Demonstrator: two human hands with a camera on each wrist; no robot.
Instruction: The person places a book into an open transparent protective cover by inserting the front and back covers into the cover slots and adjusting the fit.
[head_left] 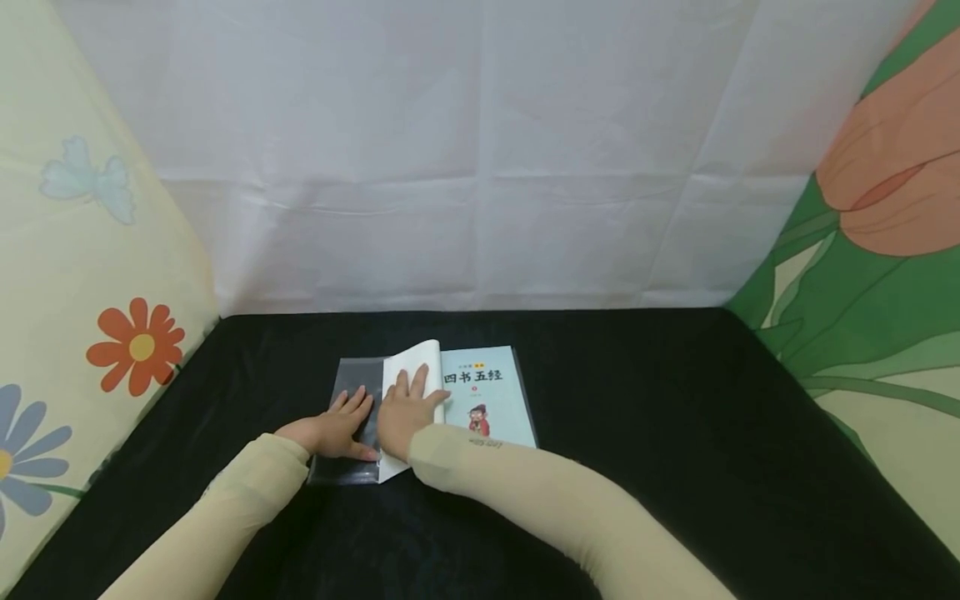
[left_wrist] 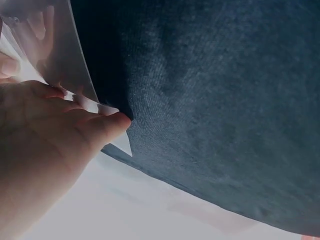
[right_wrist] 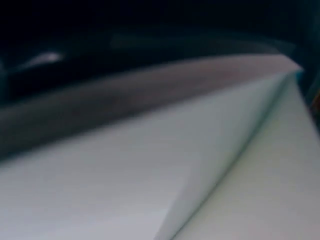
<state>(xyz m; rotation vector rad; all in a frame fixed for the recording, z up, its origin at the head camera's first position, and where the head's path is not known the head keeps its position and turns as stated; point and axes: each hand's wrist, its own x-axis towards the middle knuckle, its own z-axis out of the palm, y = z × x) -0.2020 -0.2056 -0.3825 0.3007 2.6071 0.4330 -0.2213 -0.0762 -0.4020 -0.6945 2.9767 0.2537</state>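
Observation:
A light blue book [head_left: 495, 400] with Chinese characters and a small red-clothed figure on its front lies on the black cloth. Along its left side, a white leaf [head_left: 412, 357] stands partly raised and slants to the left. My right hand [head_left: 403, 417] lies on this leaf with fingers extended. To its left, my left hand [head_left: 339, 429] rests with spread fingers on a clear plastic cover [head_left: 341, 475]. The left wrist view shows the left hand [left_wrist: 55, 135] at the edge of the plastic [left_wrist: 65, 55]. White paper [right_wrist: 115, 175] fills much of the blurred right wrist view, where the right hand is hidden.
Black cloth [head_left: 675, 433] covers the table around the book. A white fabric backdrop [head_left: 480, 158] hangs behind it. Flower-patterned panels border the left [head_left: 142, 346] and right [head_left: 885, 300].

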